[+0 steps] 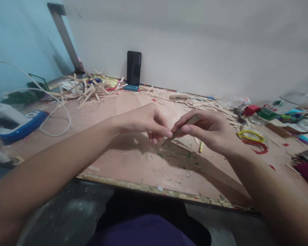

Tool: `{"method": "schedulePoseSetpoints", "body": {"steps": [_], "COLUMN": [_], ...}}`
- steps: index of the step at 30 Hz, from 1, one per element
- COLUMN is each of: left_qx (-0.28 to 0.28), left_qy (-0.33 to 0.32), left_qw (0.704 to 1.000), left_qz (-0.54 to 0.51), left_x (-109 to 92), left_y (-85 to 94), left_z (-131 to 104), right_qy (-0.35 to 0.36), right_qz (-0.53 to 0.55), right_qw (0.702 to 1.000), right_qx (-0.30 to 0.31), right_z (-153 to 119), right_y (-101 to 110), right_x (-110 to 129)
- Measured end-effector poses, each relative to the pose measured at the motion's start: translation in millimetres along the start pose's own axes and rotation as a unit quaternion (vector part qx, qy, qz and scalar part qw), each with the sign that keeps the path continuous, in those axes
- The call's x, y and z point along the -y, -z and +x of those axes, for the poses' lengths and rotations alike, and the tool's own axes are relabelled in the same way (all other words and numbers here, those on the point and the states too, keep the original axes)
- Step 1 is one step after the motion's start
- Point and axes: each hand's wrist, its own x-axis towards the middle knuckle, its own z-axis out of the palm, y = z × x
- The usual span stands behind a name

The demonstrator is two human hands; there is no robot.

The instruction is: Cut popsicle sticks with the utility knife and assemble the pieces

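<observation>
My right hand (207,131) holds a slim grey-brown stick (179,131) between thumb and fingers, slanted so that its narrow end points down and left. My left hand (154,124) is closed in a pinch at the stick's lower part, with the thumb tip against it and close to my right fingertips. Whether a smaller piece is also inside the left pinch is hidden. Both hands are above the wooden tabletop (133,164), where green and dark crumbs lie beneath them. A short yellow pencil-like piece (201,147) rests just below my right hand.
Thin wooden sticks (92,90) are heaped at the back left. A phone (134,68) leans upright against the wall. On the right are yellow-handled scissors (251,135) and a plastic bottle (277,107). A white cable (69,119) loops beside a blue-based device (23,128) on the left.
</observation>
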Motion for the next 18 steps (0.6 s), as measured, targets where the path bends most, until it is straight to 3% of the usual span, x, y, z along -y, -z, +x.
{"method": "schedulePoseSetpoints", "body": {"steps": [13, 18], "left_qx": [0.004, 0.032], "left_qy": [0.002, 0.009], "left_qw": [1.000, 0.999], "left_qz": [0.011, 0.038], "left_x": [-4.2, 0.7], "left_y": [-1.3, -1.8], "left_z": [1.1, 0.8], "right_qy": [-0.017, -0.014], "right_qz": [-0.010, -0.004], "right_qw": [0.998, 0.998], "right_qx": [0.053, 0.054], "right_z": [-2.8, -2.6], "right_y": [3.6, 1.4], "right_x": [4.7, 4.8]}}
